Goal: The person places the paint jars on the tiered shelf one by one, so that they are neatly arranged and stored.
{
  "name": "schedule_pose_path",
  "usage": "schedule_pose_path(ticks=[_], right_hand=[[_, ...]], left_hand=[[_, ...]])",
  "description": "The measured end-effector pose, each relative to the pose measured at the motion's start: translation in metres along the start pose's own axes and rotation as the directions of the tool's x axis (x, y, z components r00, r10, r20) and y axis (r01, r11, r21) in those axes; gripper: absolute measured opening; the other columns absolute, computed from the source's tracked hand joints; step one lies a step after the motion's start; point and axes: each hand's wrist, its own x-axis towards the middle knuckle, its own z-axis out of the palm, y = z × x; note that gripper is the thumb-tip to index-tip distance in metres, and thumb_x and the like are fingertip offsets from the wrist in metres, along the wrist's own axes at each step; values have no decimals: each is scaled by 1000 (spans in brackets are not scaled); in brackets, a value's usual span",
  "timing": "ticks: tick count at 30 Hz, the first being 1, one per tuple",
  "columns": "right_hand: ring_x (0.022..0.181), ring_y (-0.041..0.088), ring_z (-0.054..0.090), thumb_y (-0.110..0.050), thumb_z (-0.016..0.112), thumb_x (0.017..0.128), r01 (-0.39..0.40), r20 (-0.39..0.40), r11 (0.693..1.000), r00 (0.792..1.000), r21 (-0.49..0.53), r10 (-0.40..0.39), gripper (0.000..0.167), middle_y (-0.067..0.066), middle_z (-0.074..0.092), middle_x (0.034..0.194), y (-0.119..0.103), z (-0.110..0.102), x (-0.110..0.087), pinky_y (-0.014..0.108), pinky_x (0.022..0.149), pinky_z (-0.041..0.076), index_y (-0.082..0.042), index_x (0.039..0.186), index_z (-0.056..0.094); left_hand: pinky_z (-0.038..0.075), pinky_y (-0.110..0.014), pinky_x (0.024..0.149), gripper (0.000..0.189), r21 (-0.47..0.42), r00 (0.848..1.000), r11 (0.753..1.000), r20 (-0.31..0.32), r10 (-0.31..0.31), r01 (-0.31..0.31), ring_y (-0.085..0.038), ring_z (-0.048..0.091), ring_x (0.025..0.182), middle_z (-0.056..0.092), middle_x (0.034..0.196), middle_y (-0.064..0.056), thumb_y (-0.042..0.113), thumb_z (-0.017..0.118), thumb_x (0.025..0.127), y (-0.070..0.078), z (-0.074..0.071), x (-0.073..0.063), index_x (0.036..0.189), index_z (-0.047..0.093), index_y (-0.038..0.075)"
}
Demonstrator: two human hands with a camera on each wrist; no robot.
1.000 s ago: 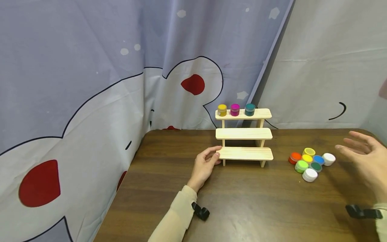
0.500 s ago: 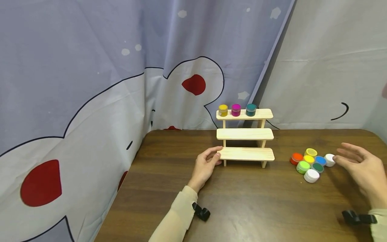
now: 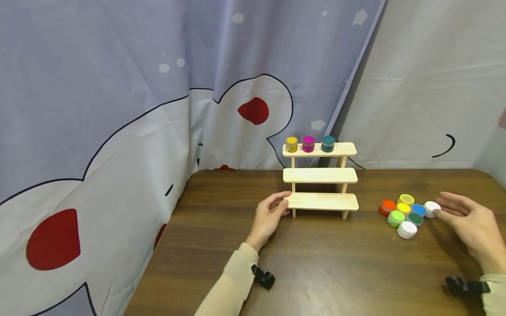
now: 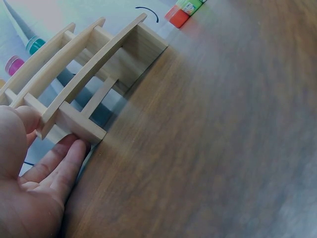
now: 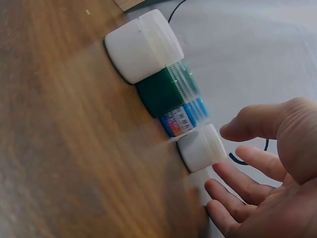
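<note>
A three-tier wooden display stand [image 3: 321, 201] stands near the back of the table. My left hand [image 3: 266, 219] holds its lowest tier at the left end, thumb at the board and fingers against the side support, as the left wrist view shows. Yellow [image 3: 291, 144], magenta [image 3: 309, 144] and teal [image 3: 328, 144] paint jars sit on the top tier. To the right, my right hand [image 3: 472, 221] reaches beside a white jar [image 5: 200, 148], thumb and fingers apart on either side of its lid. Whether a fingertip touches the jar, I cannot tell.
Several paint jars cluster with that white one: red [image 3: 387, 207], light green [image 3: 396, 218], blue [image 3: 418, 210], dark green [image 3: 414, 219], two yellow ones and a nearer white jar [image 3: 407, 230]. A printed curtain [image 3: 130, 87] hangs behind the wooden table [image 3: 316, 263].
My right hand has moved left and slightly down, up to the rear white jar. The left hand keeps its hold on the stand.
</note>
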Motion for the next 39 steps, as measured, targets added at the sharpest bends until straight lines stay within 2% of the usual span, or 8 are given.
schedule_pose_path(ticks=[9, 14, 16, 19, 21, 26, 32, 39], right_hand=[[92, -27, 55, -7, 78, 104, 22, -9, 1000, 1000, -8, -22, 64, -48, 54, 103, 7, 3, 0, 0, 74, 52, 15, 157, 50], [92, -26, 49, -14, 78, 106, 8, 19, 997, 1000, -74, -7, 68, -48, 48, 104, 8, 3, 2, -1, 72, 50, 16, 158, 47], [92, -26, 46, -17, 78, 106, -2, 23, 994, 1000, -108, 4, 68, -45, 48, 104, 9, 3, 1, -2, 72, 49, 16, 157, 48], [91, -25, 44, -20, 78, 107, -11, 21, 989, 1000, -147, 14, 67, -32, 56, 108, 11, 3, 1, -1, 70, 48, 16, 155, 50], [91, -24, 43, -21, 78, 107, -19, 18, 987, 1000, -161, 22, 66, -31, 56, 108, 12, 4, 1, -1, 70, 48, 16, 154, 51], [90, -24, 44, -27, 79, 107, -38, 21, 985, 999, -166, 42, 69, -46, 46, 102, 16, 4, 2, 0, 68, 45, 16, 154, 51], [90, -24, 43, -29, 80, 106, -19, 14, 983, 1000, -184, 22, 66, -43, 47, 103, 18, 5, 1, 0, 68, 46, 14, 150, 57], [86, -25, 45, -33, 79, 107, -22, 28, 982, 999, -187, 27, 66, -46, 47, 96, 16, 5, 1, 4, 65, 44, 14, 148, 59]], left_hand=[[68, -39, 101, 30, 13, 1000, 1000, 6, -2, 2, -29, 75, 123, 70, 145, -18, 11, 68, 113, 1, 0, -1, 141, 76, 9], [67, -40, 101, 29, 14, 1000, 1000, 0, -3, 3, -28, 76, 123, 71, 144, -18, 11, 68, 113, 1, 0, 0, 141, 76, 9], [67, -40, 102, 29, 14, 1000, 1000, -1, 1, -1, -28, 76, 123, 71, 144, -18, 11, 68, 113, 1, 0, 0, 140, 76, 9], [67, -40, 101, 29, 19, 1000, 1000, -5, 7, -7, -28, 76, 123, 71, 145, -17, 11, 67, 113, 1, 1, 0, 140, 76, 8], [68, -40, 101, 28, 21, 1000, 1000, -8, 7, -7, -27, 76, 122, 70, 146, -16, 11, 67, 113, 0, 2, 0, 140, 77, 9], [68, -37, 99, 28, 28, 1000, 1000, -12, 3, -3, -26, 76, 122, 70, 146, -14, 11, 67, 113, -1, 2, 1, 139, 77, 9], [68, -35, 98, 28, 34, 1000, 999, -20, -7, 8, -25, 77, 119, 71, 146, -13, 11, 68, 112, 0, 2, 0, 138, 78, 10], [68, -39, 100, 29, 22, 1000, 1000, -10, 1, -1, -26, 76, 120, 73, 142, -16, 9, 68, 112, -1, 1, 0, 140, 77, 9]])
